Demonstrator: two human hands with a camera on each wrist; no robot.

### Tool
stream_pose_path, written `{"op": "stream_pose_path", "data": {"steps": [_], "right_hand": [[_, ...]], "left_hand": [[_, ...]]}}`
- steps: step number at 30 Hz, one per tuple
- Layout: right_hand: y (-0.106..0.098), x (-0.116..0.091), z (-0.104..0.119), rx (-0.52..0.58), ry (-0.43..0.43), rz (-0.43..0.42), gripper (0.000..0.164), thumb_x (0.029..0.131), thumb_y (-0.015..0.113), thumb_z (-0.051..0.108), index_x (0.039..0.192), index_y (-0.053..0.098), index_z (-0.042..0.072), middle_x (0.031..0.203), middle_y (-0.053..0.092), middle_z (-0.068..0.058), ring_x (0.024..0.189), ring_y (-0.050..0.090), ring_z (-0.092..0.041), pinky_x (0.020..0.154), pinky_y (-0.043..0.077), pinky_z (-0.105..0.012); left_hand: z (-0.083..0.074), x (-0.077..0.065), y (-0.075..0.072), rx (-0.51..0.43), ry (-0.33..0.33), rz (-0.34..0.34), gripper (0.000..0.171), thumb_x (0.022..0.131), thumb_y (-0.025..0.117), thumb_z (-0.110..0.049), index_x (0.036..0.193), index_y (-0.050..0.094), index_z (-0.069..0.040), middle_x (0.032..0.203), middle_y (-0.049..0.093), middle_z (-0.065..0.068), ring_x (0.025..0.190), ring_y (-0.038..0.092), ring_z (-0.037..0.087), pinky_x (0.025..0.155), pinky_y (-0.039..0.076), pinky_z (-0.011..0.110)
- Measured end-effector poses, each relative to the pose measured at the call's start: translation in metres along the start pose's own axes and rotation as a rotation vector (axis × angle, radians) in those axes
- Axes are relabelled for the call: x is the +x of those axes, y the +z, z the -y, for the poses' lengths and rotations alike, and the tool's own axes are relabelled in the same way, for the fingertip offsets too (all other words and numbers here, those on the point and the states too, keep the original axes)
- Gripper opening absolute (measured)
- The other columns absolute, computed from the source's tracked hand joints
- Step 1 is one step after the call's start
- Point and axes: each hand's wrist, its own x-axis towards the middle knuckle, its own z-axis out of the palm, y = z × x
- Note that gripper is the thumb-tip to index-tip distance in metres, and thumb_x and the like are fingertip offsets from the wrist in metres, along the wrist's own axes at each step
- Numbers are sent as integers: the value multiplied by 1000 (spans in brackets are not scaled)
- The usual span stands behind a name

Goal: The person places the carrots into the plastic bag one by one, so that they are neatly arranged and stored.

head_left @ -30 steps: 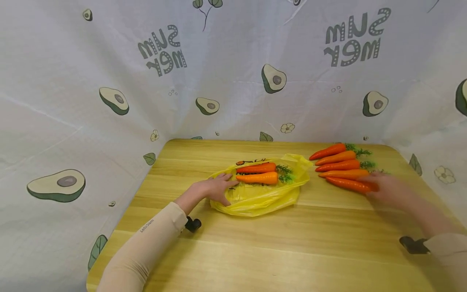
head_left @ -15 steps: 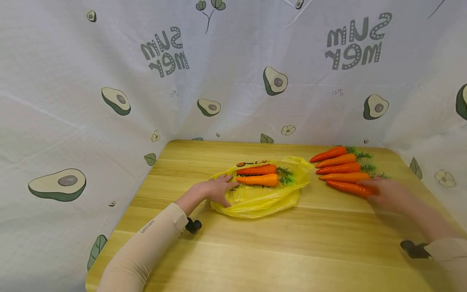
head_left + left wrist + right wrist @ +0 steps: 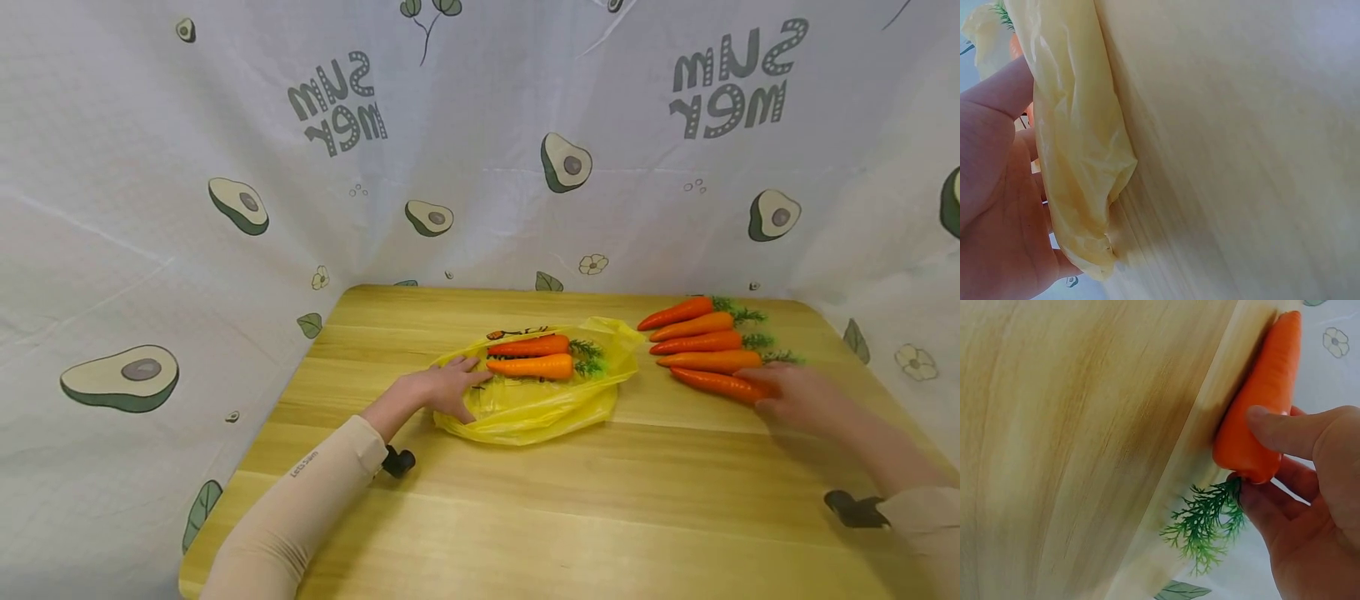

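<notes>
Two carrots (image 3: 529,367) lie on the bag (image 3: 525,427), five more (image 3: 697,343) to its right, by head view. Left wrist: my left hand (image 3: 1000,187), spread, gripping nothing, touches the bag. Right wrist: my right hand (image 3: 1335,519) pinches the nearest carrot (image 3: 1266,394) — the grasping step, I judge; lifting needs firmness.

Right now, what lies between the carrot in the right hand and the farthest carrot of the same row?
Three more, in the head view: counting from the right hand, an orange carrot, a redder carrot, another orange carrot.
</notes>
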Motion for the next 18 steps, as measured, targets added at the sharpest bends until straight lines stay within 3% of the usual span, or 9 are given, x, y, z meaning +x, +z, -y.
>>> {"op": "stream_pose_path", "data": {"steps": [12,18], "right_hand": [[-4,-1,2,51,6,-8,51,79,80,5,126,65,-7,117,62,-40,107,57,-60,88,45,-70],[-13,1,15,29,-45,-75,48,77,82,4,122,68,-5,114,65,-36,103,61,-56,84,48,-67]], "left_hand": [[0,-1,0,1,7,-15,88,92,72,-43,162,21,-29,171,6,10,157,2,34,120,15,66],[1,0,2,-1,8,-22,89,92,73,-43,162,21,-30,171,5,9,157,2,34,120,15,66]]}}
